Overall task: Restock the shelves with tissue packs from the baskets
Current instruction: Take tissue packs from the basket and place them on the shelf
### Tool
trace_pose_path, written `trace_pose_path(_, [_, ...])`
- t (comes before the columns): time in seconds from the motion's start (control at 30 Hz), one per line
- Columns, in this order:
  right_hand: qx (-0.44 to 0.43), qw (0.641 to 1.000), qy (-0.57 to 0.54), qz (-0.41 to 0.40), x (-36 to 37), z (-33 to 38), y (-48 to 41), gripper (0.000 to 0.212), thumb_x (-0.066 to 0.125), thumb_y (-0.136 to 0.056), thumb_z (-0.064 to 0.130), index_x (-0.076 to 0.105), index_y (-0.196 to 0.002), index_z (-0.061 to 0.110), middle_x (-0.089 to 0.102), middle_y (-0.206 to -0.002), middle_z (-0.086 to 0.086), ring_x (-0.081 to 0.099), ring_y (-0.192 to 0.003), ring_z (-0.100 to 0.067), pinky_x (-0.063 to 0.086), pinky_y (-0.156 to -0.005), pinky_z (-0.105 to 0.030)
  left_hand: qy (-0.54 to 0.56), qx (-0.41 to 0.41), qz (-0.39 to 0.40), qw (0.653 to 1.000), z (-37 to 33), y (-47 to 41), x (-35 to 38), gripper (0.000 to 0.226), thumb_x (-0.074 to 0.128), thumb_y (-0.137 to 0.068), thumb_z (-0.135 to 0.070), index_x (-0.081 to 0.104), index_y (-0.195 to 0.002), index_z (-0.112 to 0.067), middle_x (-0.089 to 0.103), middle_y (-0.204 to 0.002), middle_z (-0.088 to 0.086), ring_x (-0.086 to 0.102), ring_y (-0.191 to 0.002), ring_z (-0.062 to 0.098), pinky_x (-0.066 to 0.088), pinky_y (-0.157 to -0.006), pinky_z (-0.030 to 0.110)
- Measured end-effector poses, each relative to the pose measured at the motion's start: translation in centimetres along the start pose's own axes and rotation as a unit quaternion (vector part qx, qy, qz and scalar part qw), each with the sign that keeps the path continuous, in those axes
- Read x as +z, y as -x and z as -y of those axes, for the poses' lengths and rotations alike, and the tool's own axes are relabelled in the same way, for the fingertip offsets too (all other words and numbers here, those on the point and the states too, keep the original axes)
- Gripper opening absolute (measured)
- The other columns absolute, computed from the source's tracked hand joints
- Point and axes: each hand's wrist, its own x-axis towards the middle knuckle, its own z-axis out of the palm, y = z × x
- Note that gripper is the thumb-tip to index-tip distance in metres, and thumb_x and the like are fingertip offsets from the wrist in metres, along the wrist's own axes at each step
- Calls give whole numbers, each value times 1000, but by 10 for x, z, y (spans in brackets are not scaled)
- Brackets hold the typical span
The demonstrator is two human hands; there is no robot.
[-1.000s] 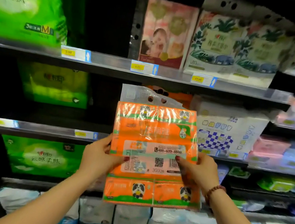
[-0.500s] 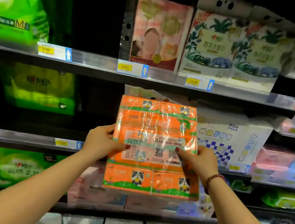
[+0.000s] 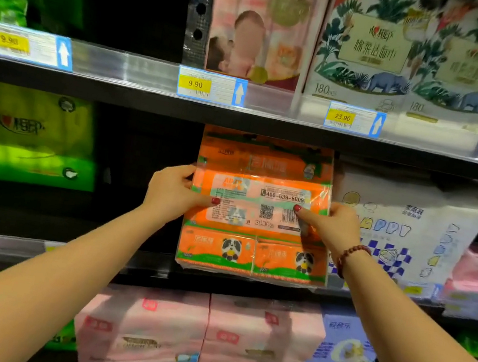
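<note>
At centre frame, the left hand (image 3: 170, 191) and right hand (image 3: 330, 225) clamp the orange tissue pack (image 3: 251, 247) by its sides at the middle shelf (image 3: 27, 249). Placement step in hand; next, it likely needs pushing back beside the white pack (image 3: 408, 229).

Orange tissue pack (image 3: 265, 166) top hidden under shelf; green pack (image 3: 25, 136) blurred.
</note>
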Motion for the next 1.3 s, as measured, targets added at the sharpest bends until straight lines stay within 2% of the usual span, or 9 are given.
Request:
trace_pose_path(0.2, [-32, 998, 9, -50, 8, -12, -24, 26, 75, -76, 38, 64, -84, 16, 70, -83, -2, 67, -82, -18, 56, -81, -40, -33, 56, -21, 998, 11, -26, 11, 67, 83, -66, -36, 56, -127, -26, 72, -84, -4, 68, -78, 9, 55, -78, 28])
trace_pose_path(0.33, [-60, 995, 2, -78, 8, -13, -32, 27, 75, -77, 36, 62, -88, 15, 69, -86, 0, 66, -83, -16, 54, -77, -35, 4, 82, -34, 996, 16, -35, 17, 64, 84, -65, -32, 57, -123, -32, 70, -90, -7, 67, -78, 3, 55, -77, 26])
trace_pose_path(0.5, [-67, 992, -7, -109, 19, -25, -39, 26, 77, -76, 32, 58, -87, 18, 70, -88, -2, 68, -83, -17, 57, -79, -41, 58, 77, -47, 994, 33, -42, 32, 73, 85, -66, -24, 52, -131, -28, 70, -99, -6, 67, -87, 6, 56, -78, 28])
trace_pose_path(0.6, [-65, 990, -37, -121, 30, -38, -43, 26, 78, -76, 27, 56, -86, 20, 70, -88, -3, 68, -82, -19, 57, -79, -45, 52, 85, -56, 993, 47, -42, 43, 66, 83, -68, -22, 55, -128, -25, 70, -98, -7, 66, -86, 0, 54, -75, 20])
trace_pose_path(0.77, [-87, 986, -38, -140, 50, -55, -42, 32, 75, -80, 18, 48, -97, 13, 61, -91, 0, 58, -75, -8, 50, -74, -32, 52, 59, -82, 994, 71, -42, 65, 46, 79, -74, -15, 62, -117, -14, 68, -96, -5, 64, -84, 3, 56, -82, 32])
trace_pose_path(0.93, [-77, 989, -23, -128, 57, -67, -46, 38, 68, -86, 20, 43, -111, 7, 55, -94, 5, 52, -75, 3, 49, -73, -27, -17, 61, -77, 995, 82, -47, 75, 62, 74, -80, -23, 47, -136, -16, 67, -106, 2, 64, -92, 14, 54, -80, 31])
trace_pose_path(1.03, [-82, 988, 17, -128, 58, -70, -45, 45, 67, -86, 20, 41, -120, 6, 56, -109, -3, 55, -88, -11, 46, -72, -19, -46, 58, -25, 997, 89, -44, 72, 80, 76, -77, -28, 32, -143, -22, 63, -115, 0, 62, -102, 15, 52, -87, 32])
trace_pose_path(1.2, [-140, 976, 140, -88, 57, -70, -43, 80, 80, -73, 20, 27, -132, 8, 30, -139, -13, 36, -131, -28, 40, -106, -42, -120, 94, 32, 988, 87, -39, 70, 106, 80, -72, -23, 6, -146, -41, 51, -130, 4, 54, -115, 18, 47, -95, 36])
trace_pose_path(1.3, [-144, 955, 257, -40, 56, -72, -42, 89, 89, -60, 28, 28, -124, 15, 17, -144, -16, 22, -137, -34, 33, -111, -47, -145, 81, 27, 986, 87, -41, 73, 84, 80, -72, -27, 34, -142, -24, 54, -127, 7, 56, -115, 22, 47, -95, 35])
